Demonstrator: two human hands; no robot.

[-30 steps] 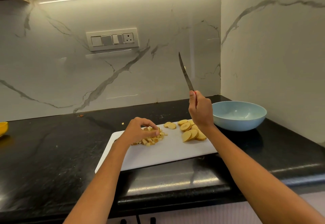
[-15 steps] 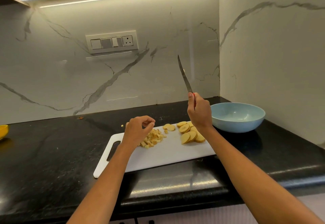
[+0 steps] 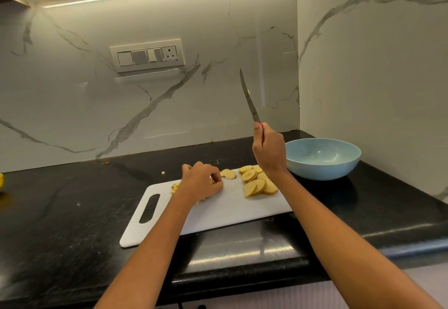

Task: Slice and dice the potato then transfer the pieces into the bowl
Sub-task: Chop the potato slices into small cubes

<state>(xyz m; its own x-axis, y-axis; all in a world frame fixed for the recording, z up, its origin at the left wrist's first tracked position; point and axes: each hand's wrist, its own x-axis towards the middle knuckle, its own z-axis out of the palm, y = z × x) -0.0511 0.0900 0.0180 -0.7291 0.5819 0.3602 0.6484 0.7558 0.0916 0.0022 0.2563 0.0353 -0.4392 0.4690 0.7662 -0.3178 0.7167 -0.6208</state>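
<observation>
Your right hand (image 3: 269, 153) grips steel knife (image 3: 249, 98) upright; left hand (image 3: 202, 182) curled over pale diced potato bits (image 3: 175, 187), grip unclear; round yellow slices (image 3: 257, 182) btwn hands.

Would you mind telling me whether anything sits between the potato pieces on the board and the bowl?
Only the right hand, holding the knife upright, hangs between the potato slices and the bowl; the counter between them looks bare.

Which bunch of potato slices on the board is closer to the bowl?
The larger overlapping heap of round slices under the right wrist, at the cutting board's right end toward the blue bowl. The smaller pair lies by the left hand.
</observation>
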